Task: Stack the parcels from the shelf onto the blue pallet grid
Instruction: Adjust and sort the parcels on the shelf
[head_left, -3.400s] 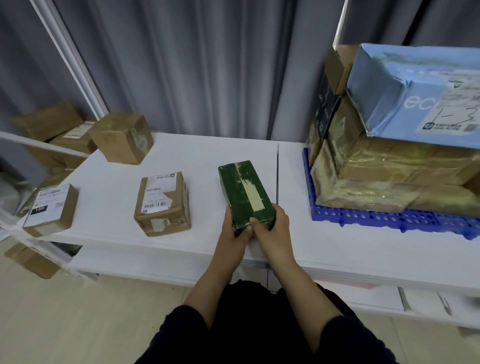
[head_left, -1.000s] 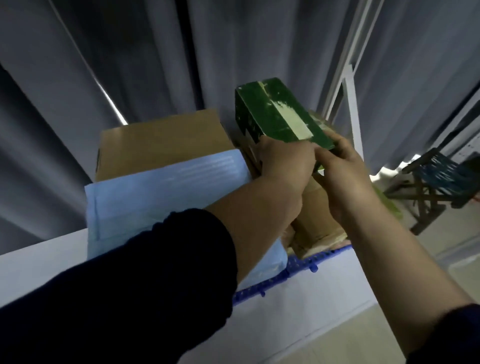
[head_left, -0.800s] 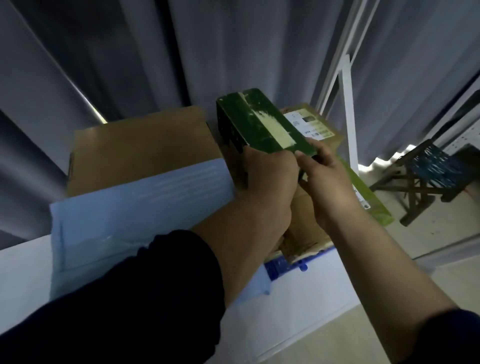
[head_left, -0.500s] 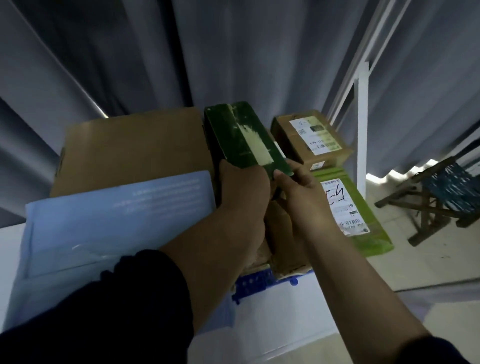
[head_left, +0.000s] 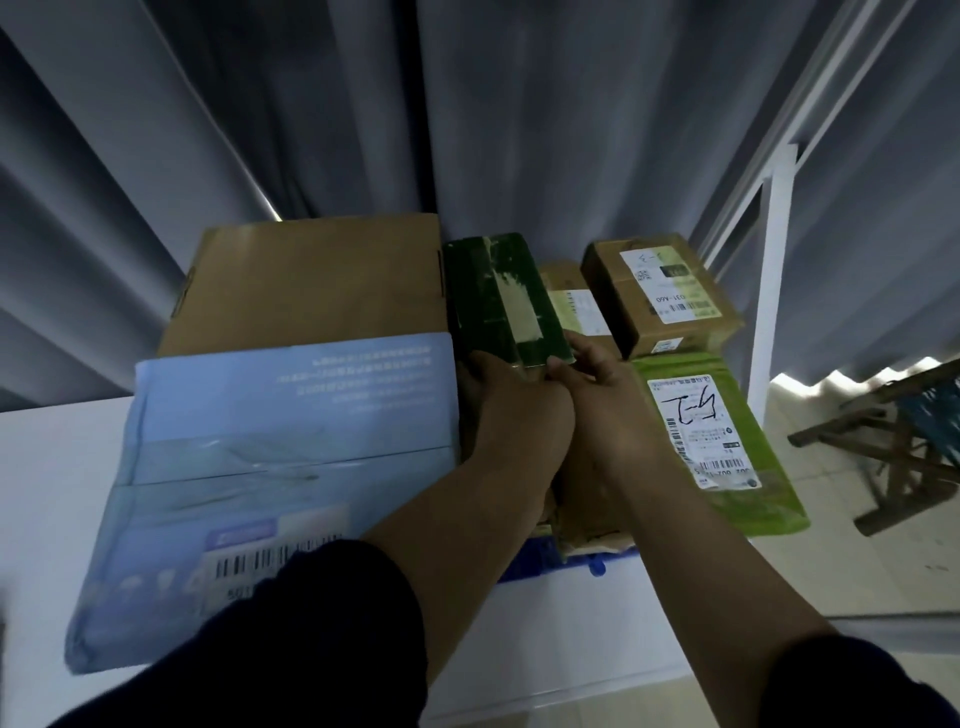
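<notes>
A dark green box (head_left: 501, 299) with a strip of pale tape lies on top of the parcel stack, between a large brown carton (head_left: 311, 291) and a small brown labelled box (head_left: 660, 293). My left hand (head_left: 511, 405) and my right hand (head_left: 597, 384) both grip its near end. A light blue parcel (head_left: 280, 441) lies in front of the carton. A lime green mailer (head_left: 711, 441) with a white label lies to the right. Only a bit of the blue pallet grid (head_left: 530, 564) shows under the stack.
The stack stands on a white shelf top (head_left: 41, 467). Grey curtains (head_left: 519, 114) hang close behind it. A white shelf post (head_left: 769, 270) rises at the right. Beyond it a wooden stool (head_left: 904, 447) stands on the floor.
Both hands have carried the green box from the shelf up to the stack and lowered it down into the gap beside the brown carton. The view has tilted down over the stack.
</notes>
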